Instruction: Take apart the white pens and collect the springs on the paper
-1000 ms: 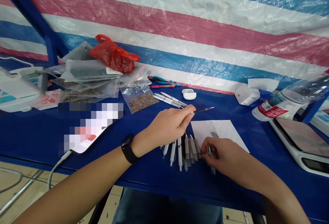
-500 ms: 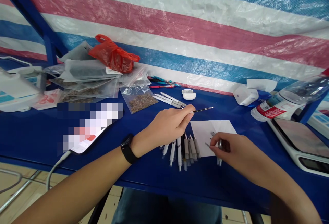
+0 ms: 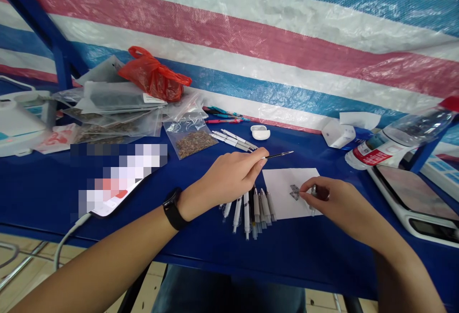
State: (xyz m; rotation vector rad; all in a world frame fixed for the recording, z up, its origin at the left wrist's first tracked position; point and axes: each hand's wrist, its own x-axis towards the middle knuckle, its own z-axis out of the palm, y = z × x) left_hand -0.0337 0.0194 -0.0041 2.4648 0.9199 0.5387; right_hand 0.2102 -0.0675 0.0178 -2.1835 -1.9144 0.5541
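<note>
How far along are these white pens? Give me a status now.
Looks done: possibly the few slim white pens lying apart, though that can't be confirmed. In hand: the left hand holds a thin black pointed rod, and the right hand pinches a small metal part over a white paper sheet. Left: the fanned white pens on the blue tabletop.

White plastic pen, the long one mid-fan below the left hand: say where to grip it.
Pinch the lower barrel of the white plastic pen from the near side: that end sticks out clear, while its upper end crowds the neighbouring pens beneath the left hand.
</note>
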